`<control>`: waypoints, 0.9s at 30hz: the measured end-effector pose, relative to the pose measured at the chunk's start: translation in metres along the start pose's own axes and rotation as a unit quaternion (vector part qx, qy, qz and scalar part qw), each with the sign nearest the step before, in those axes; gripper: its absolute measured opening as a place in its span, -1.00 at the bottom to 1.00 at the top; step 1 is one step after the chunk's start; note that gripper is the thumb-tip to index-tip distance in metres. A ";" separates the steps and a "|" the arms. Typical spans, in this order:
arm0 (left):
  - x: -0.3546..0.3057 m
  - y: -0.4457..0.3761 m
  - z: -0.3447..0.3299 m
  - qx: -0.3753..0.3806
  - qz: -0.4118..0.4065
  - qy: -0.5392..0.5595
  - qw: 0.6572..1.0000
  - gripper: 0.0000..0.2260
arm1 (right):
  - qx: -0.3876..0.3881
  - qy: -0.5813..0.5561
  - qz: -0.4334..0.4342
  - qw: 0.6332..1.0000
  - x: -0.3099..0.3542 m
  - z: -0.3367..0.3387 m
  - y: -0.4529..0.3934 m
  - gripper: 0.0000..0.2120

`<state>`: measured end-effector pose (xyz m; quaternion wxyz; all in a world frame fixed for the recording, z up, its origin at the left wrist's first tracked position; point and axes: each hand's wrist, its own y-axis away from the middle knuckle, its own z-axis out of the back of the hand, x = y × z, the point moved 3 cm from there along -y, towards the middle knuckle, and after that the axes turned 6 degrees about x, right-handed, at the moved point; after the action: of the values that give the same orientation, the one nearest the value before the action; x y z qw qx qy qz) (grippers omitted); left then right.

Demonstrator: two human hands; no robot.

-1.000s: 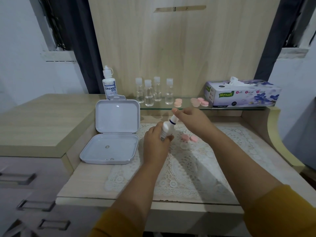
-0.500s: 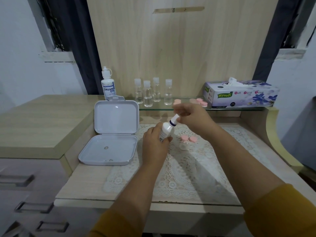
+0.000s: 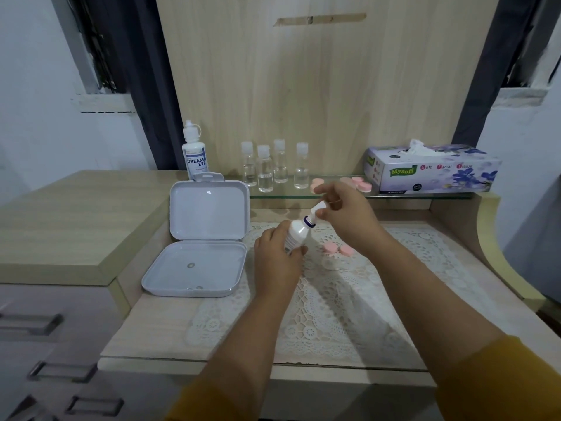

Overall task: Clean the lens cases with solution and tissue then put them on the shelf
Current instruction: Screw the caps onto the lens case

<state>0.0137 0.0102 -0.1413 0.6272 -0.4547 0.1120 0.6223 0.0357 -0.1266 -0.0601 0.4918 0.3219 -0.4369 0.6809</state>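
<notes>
My left hand [image 3: 277, 253] grips a small white solution bottle [image 3: 296, 235], tilted with its tip up and to the right. My right hand [image 3: 343, 214] pinches the bottle's white cap [image 3: 317, 209] at the tip. A lens case with two pink lids [image 3: 337, 250] lies on the lace mat [image 3: 334, 299] just right of the bottle. More pink-lidded lens cases [image 3: 359, 183] sit on the glass shelf [image 3: 425, 196], partly hidden behind my right hand. A tissue box [image 3: 431, 170] stands at the shelf's right end.
An open white hinged box [image 3: 197, 238] lies left of the mat, its lid upright. A Dream Eye solution bottle [image 3: 194, 153] and several small clear bottles [image 3: 273, 165] stand along the shelf's back. A raised wooden counter [image 3: 69, 220] with drawers is at the left.
Both hands stay on the bottle with barely any shift; my right hand's fingers have moved slightly at the cap.
</notes>
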 end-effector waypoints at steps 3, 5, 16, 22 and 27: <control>0.006 -0.001 0.001 -0.017 0.024 0.001 1.000 -0.53 | -0.045 -0.003 -0.009 0.999 -0.005 0.002 -0.004 -0.66; 0.010 -0.002 0.001 -0.032 0.037 0.017 0.999 -0.53 | -0.041 0.014 -0.031 0.999 -0.013 0.000 -0.005 -0.67; 0.009 -0.004 0.001 -0.046 0.054 0.051 0.996 -0.54 | 0.077 0.152 -0.055 0.984 -0.047 -0.033 -0.004 -0.61; 0.010 -0.004 0.001 -0.047 0.049 0.064 0.996 -0.54 | 0.039 0.111 -0.054 0.992 -0.050 -0.014 -0.001 -0.63; 0.010 -0.004 0.001 -0.050 0.042 0.069 0.995 -0.55 | -0.047 0.087 -0.079 0.992 -0.056 0.030 0.024 -0.86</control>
<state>0.0190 0.0190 -0.1459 0.5675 -0.5223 0.1429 0.6203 0.0306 -0.1787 -0.1034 0.5944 0.2715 -0.3973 0.6443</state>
